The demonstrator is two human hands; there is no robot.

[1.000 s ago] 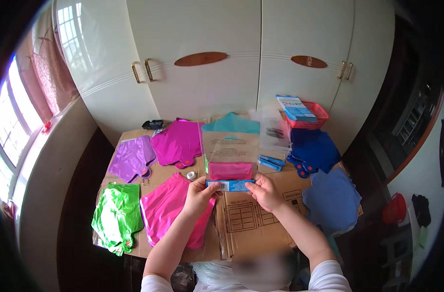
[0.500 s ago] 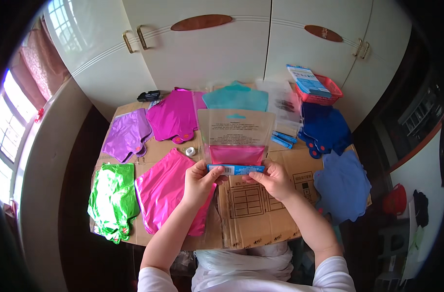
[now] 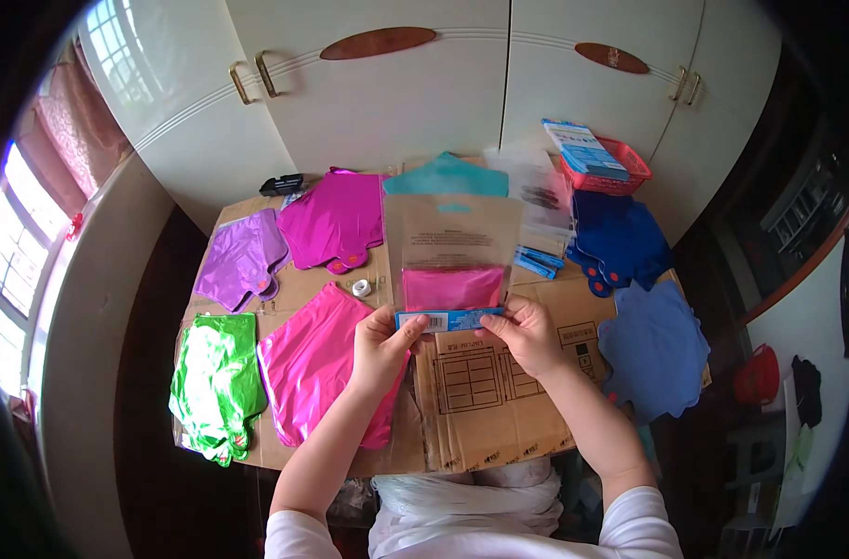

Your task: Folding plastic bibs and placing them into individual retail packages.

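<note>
Between my two hands, above the middle of the table, I hold up a clear plastic pouch (image 3: 452, 233) with a hanging slot at its top. A folded pink foil piece (image 3: 451, 290) shows inside it, above a blue printed strip (image 3: 461, 320) with a barcode along the lower edge. My left hand (image 3: 383, 345) grips the lower left corner, thumb pressed on the strip. My right hand (image 3: 527, 337) pinches the lower right corner in the same way. Beneath my left forearm lies a bright pink foil stack (image 3: 308, 363). The fingers behind the pouch are partly hidden.
Cardboard (image 3: 499, 433) covers the table. Foil stacks lie around: green (image 3: 215, 382), lilac (image 3: 238, 256), magenta (image 3: 331, 219), teal (image 3: 448, 175), dark blue (image 3: 622, 242), light blue (image 3: 655, 349). A red basket (image 3: 629, 172), clear bags (image 3: 541, 210), white tape roll (image 3: 361, 288) and black object (image 3: 281, 184) stand farther back.
The pouch has risen slightly and tilted a little, so its top edge sits higher. Both hands keep their grip on its lower corners. The view has shifted slightly.
</note>
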